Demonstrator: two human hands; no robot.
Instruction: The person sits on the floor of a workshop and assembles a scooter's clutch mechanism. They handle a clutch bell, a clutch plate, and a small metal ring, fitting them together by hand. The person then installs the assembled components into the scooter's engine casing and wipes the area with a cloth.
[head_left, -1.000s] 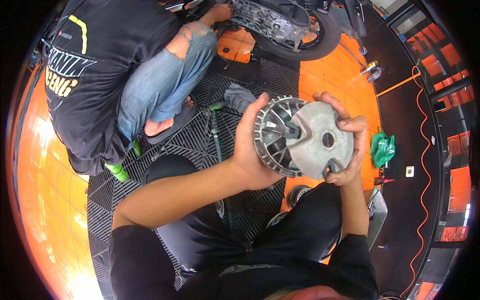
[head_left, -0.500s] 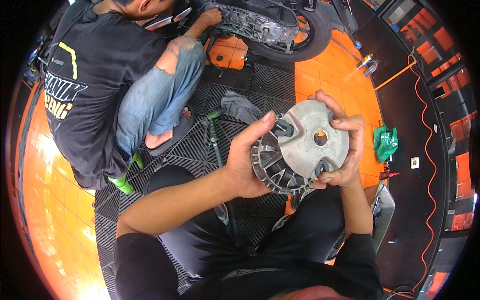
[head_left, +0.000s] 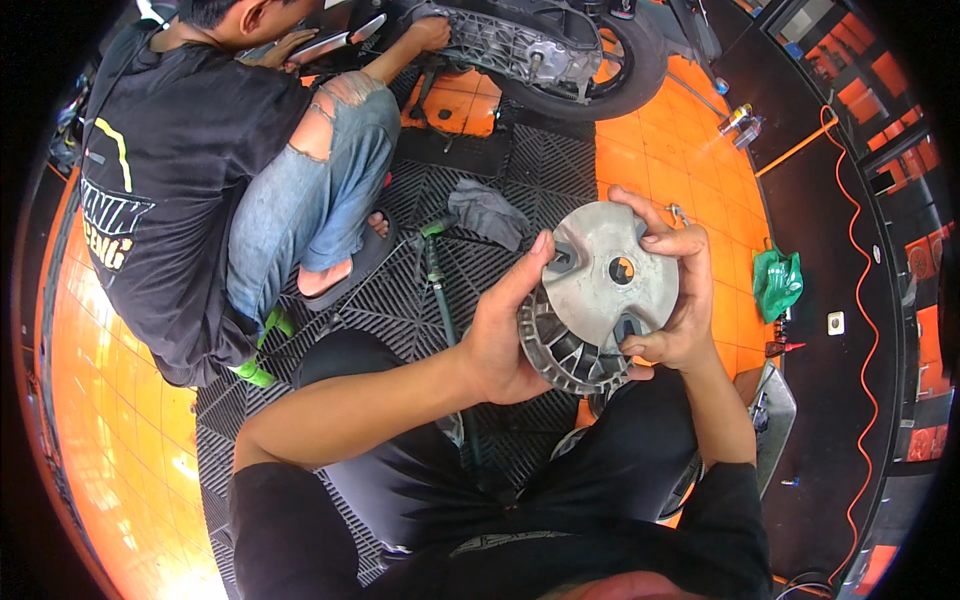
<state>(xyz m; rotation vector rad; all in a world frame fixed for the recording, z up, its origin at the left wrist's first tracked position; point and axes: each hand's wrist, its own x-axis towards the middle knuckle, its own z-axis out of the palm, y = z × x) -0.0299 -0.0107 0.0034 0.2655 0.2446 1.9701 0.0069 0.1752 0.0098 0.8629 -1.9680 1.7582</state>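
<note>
In front of me I hold a round metal pulley assembly: a finned silver housing (head_left: 560, 360) with a dull grey plate (head_left: 600, 240) over it, which has a central hole and dark slider pieces at its notches. My left hand (head_left: 505, 330) wraps the assembly's left side, thumb up along the plate's edge. My right hand (head_left: 680, 280) grips its right side, with fingers curled over the plate's rim and the thumb near the lower notch. Below them are my bent legs in dark trousers.
A co-worker (head_left: 170, 180) squats at left by a scooter's engine casing (head_left: 500, 50) and wheel (head_left: 640, 90). On the ribbed mat (head_left: 410, 280) lie a grey cloth (head_left: 485, 210) and a green-handled tool (head_left: 432, 260). A green bag (head_left: 775, 285) and orange cord (head_left: 855, 220) are at right.
The plate has shifted a little left and turned to face up more, now covering more of the finned housing. My left hand sits slightly lower. The co-worker's head and far hand show more.
</note>
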